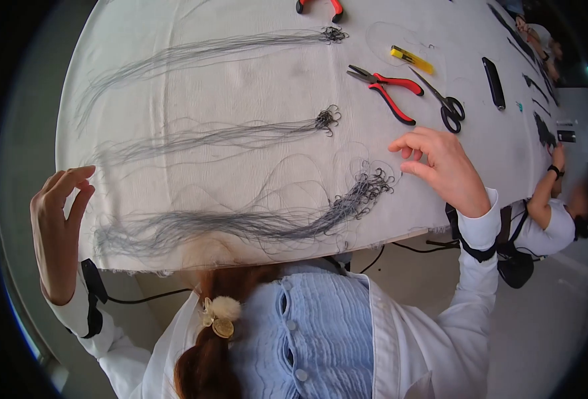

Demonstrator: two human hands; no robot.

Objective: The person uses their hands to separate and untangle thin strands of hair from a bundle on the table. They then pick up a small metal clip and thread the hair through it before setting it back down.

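My left hand (61, 213) is raised at the table's left edge, index finger and thumb apart, with nothing visible between them. My right hand (437, 163) hovers near the front right, fingers curled toward the thumb. A tiny dark piece, perhaps a hook, shows just below that thumb; whether the fingers grip a thin line is too fine to make out. Between my hands lies a thick bundle of fishing lines (240, 225), its dark fishhooks (363, 194) clustered at the right end. Behind it are a second line bundle (221, 137) and a third bundle (207, 50), each with hooks at its right end.
Red-handled pliers (393, 93), black scissors (448, 108), a yellow cutter (411, 59) and a black oblong item (493, 83) lie on the white cloth (254, 90). More red handles (337, 10) show at the far edge. Another person (553, 213) works at the right.
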